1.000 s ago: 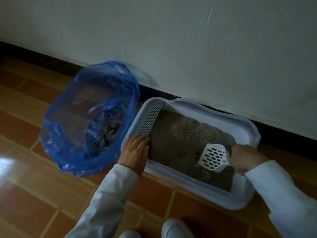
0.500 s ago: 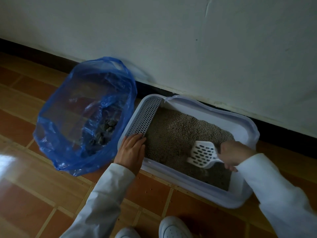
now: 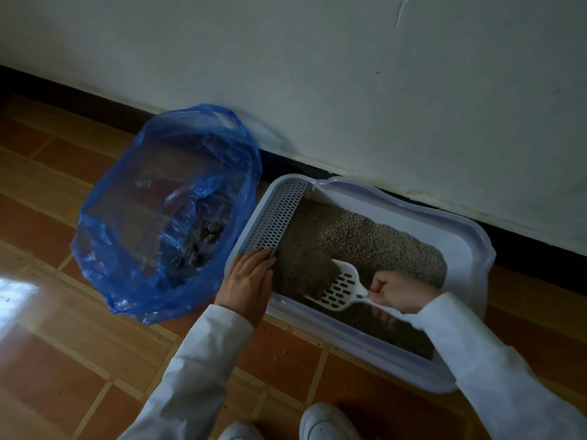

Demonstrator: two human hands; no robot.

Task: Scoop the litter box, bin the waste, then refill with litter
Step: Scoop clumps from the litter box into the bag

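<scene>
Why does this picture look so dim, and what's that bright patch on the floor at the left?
Head view: light is dim and bluish, so the litter box and wall look grey. The bright patch is glare on the glossy floor tiles. The near end of the litter lies in shadow under the right hand. The wide lens bends the baseboard line; the scoop stays sharp.

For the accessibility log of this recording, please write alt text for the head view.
A person's right hand grips a white slotted scoop dug into the grey litter of a pale litter box set by a wall, while the left hand rests flat on the box's grated corner. Left of it, an open blue plastic bag on the tiled floor holds dark clumps.
</scene>
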